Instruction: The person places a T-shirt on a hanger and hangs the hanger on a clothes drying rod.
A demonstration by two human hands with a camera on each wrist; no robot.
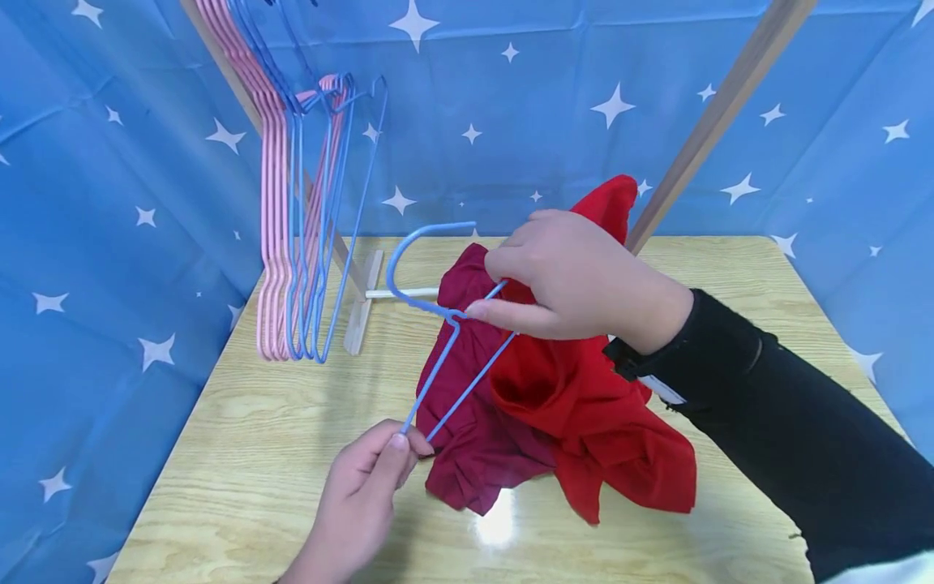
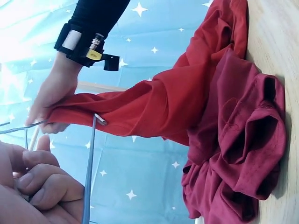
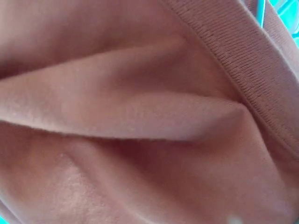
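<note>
In the head view my left hand (image 1: 365, 491) pinches one end of a light blue clothes hanger (image 1: 392, 266) between thumb and fingers. The hanger's hook points up and away, and its other end runs in at the red garment (image 1: 606, 422). My right hand (image 1: 576, 276) grips that garment near its opening, with the thumb lying by the base of the hook. Seen from the left wrist, the red cloth (image 2: 173, 98) hangs stretched from the right hand down to the table. Folded red fabric with a ribbed edge (image 3: 243, 60) fills the right wrist view, hiding the fingers.
A crumpled maroon garment (image 1: 503, 438) lies on the wooden table (image 1: 241, 454) beside and under the red one. Several pink and blue hangers (image 1: 273, 243) hang at the left. Behind stand a rack's wooden posts (image 1: 718, 122) and a blue star-patterned curtain (image 1: 540, 97).
</note>
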